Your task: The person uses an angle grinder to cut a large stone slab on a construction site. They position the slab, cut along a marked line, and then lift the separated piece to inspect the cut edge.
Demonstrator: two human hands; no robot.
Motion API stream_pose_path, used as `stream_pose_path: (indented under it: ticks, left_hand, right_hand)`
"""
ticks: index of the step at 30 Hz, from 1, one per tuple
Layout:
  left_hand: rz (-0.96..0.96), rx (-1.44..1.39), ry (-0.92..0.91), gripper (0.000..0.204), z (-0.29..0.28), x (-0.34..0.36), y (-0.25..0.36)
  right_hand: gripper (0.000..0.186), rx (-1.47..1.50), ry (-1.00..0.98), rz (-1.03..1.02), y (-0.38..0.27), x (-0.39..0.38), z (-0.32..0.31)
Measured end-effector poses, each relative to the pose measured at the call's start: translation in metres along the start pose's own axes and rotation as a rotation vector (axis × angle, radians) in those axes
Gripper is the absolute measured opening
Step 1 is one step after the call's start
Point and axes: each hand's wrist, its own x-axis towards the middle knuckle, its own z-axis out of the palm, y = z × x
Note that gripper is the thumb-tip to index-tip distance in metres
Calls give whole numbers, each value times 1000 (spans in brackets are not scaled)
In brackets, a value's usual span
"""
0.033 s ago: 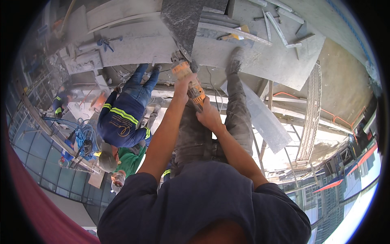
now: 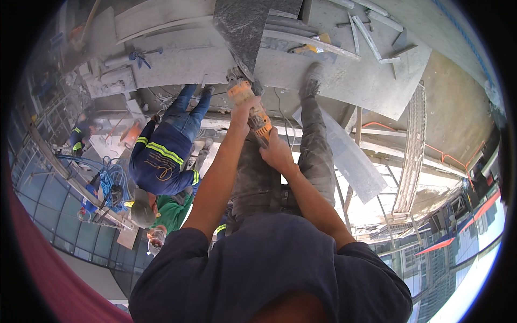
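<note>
Both of my hands hold a dusty orange angle grinder [image 2: 240,92]. My left hand [image 2: 245,114] wraps round the grinder's body, nearer its head. Lower down, my right hand [image 2: 277,153] is closed round the rear end of the tool. The grinder's disc [image 2: 243,67] lies at the lower tip of a dark stone slab [image 2: 241,24]; whether it touches the stone, I cannot tell. Beneath the dark slab is a dusty grey board [image 2: 323,75]. A black cord [image 2: 278,105] hangs beside the tool.
My shoe [image 2: 312,81] stands on the board's near edge. A yellow brush [image 2: 318,43] and several strips [image 2: 367,39] lie beyond, and a blue caulking gun [image 2: 144,57] lies left. Co-workers, one in a navy striped shirt [image 2: 161,161], are at left. A clear sheet [image 2: 355,161] leans right.
</note>
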Motion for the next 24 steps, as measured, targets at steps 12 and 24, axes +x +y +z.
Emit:
stream_pose_path:
  ticks: [12, 24]
  left_hand:
    - [84, -81, -8, 37, -7, 11, -17]
    - [71, -27, -64, 33, -8, 8, 0]
  right_hand:
    - [72, -77, -1, 22, 7, 6, 5]
    - [79, -86, 2, 48, -10, 7, 7]
